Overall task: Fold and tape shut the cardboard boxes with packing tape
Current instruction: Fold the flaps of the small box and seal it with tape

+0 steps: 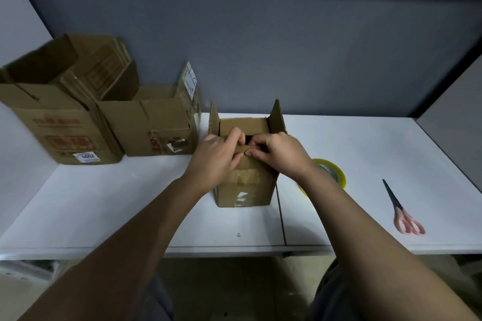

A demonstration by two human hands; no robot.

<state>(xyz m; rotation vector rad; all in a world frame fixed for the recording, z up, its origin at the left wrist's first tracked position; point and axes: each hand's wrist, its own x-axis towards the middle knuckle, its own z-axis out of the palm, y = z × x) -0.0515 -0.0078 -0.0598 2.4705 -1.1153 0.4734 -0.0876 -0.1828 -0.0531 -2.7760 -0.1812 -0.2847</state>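
Fingers (236,138) of both hands pinching near flap of small brown box (245,185), upright, side flaps standing, mid-desk (104,203).

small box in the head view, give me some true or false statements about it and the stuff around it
1. Both hands, left and right, grip the near flap of the small box. True.
2. The scissors lie left of the small box. False: they lie to its right, on the table.
3. The tape roll is partly hidden behind the right forearm. True.
4. The small box's side flaps are folded down flat. False: both stand upright.
5. Two bigger boxes stand open to the left. True.
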